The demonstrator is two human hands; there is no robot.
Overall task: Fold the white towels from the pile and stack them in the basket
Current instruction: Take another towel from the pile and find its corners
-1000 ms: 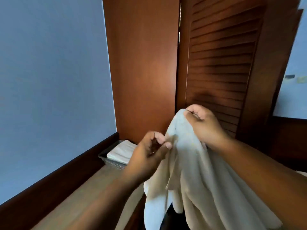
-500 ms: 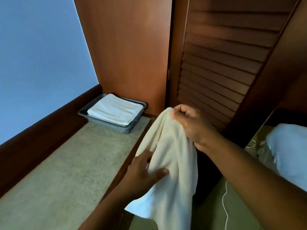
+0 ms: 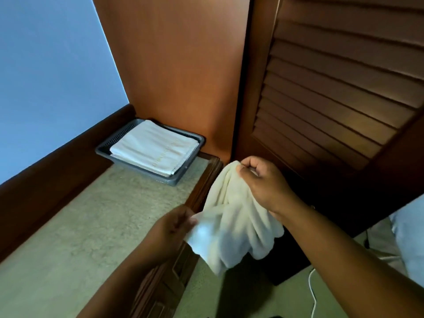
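A crumpled white towel (image 3: 234,216) hangs in the air beside the counter's right edge. My right hand (image 3: 261,182) grips its top corner in a fist. My left hand (image 3: 172,228) pinches the towel's lower left edge, lower and to the left of the right hand. At the far end of the counter a grey plastic basket (image 3: 104,149) sits against the wall, with a folded white towel (image 3: 153,148) lying flat in it.
The beige stone counter (image 3: 87,226) has a dark wooden rim and backboard. An orange-brown wooden panel and a louvred wooden door (image 3: 332,88) stand behind. A white cable (image 3: 313,292) lies on the floor at the right, next to pale blue bedding (image 3: 410,237).
The view has tilted down, bringing the basket fully into sight. My left hand slid down the towel and now pinches its lower edge, pulling it left. My right hand keeps its hold on the top.
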